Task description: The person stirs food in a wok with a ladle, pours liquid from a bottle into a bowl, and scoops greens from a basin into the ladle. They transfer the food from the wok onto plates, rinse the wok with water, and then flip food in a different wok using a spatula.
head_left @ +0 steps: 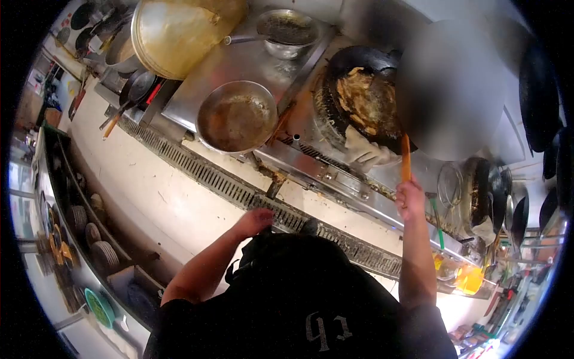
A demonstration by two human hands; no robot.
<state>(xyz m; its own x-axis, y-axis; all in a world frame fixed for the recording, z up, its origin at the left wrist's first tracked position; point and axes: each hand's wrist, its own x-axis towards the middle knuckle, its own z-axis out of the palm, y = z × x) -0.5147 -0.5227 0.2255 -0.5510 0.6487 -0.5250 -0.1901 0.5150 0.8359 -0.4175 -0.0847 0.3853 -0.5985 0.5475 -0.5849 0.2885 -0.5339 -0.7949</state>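
My right hand [410,200] is wrapped round the orange wooden handle [406,158] of a utensil, whose far end reaches into the black wok [341,63]. Browned food [357,99] lies spread in that wok. A pale cloth [363,151] rests on the wok's near rim. My left hand [258,221] hangs in front of the dark clothing at my waist, near no tool; its fingers are curled in, and whether they hold anything is hidden.
A steel pan [237,116] sits on the stove left of the wok, a strainer over a pot [287,31] behind it. A large metal lid [179,36] is at upper left. Shelves with stacked plates [105,256] line the left; bottles of yellow liquid [469,279] stand right.
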